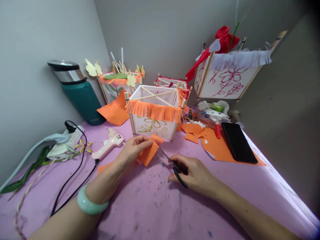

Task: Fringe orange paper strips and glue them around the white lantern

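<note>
Orange fringed paper (147, 155) hangs from the left hand (133, 146), just to its four o'clock, and lies at about ten o'clock from the right hand (191, 170). Its long axis runs roughly from one o'clock to seven, with the slit end uppermost. Black-handled scissors (172, 162) bridge the gap, their blades pointing toward ten o'clock, tips at the paper's right edge beside the slits. Of the two hands, the left is nearer, being in contact; the right stands a little apart and reaches it only through the blades.

The left thumb and forefinger pinch the paper narrowly near its upper end. The right hand is curled about the scissor handles; whether the blades are parted, I cannot tell. At twelve o'clock from the paper stands a stick-framed lantern (153, 129), while a pale pink hot glue gun (108, 147) lies at nine o'clock from the left hand.
</note>
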`<state>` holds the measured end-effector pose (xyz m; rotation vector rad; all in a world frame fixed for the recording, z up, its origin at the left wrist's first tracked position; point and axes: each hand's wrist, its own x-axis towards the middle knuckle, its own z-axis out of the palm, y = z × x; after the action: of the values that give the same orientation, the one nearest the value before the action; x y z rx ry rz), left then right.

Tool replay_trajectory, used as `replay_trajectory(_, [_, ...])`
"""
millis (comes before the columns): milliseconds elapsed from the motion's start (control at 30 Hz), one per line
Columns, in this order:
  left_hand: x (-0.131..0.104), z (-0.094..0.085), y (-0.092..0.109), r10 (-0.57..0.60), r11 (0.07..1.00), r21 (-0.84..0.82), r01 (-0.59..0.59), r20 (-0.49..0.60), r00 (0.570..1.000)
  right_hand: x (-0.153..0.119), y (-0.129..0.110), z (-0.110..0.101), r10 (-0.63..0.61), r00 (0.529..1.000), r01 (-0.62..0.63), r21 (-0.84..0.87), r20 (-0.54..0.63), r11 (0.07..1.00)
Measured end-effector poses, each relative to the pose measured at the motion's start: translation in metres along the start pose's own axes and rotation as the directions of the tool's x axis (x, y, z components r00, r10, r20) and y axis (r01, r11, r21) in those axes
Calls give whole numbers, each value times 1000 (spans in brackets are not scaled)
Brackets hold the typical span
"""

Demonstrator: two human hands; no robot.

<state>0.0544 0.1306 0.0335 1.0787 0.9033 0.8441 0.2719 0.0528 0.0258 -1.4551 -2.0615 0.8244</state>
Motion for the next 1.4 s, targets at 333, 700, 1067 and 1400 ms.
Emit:
replay_trajectory(333, [-1, 5, -2, 12, 999, 43, -12, -16, 1000, -1, -2, 1, -15, 1000, 15, -41, -18, 999])
replay_trajectory(700, [-1, 4, -3, -26, 996, 87, 26, -1, 1000, 1, 0, 3, -29, 999, 27, -49, -39, 998])
replay_trajectory(1067, [-3, 5, -1, -33, 997, 75, 33, 6, 999, 0, 2, 4, -66, 995, 55, -130, -81, 990])
replay_trajectory(1400, [-4, 5, 2, -38, 996, 76, 37, 12, 999, 0, 3, 4, -81, 992, 64, -176, -94, 982])
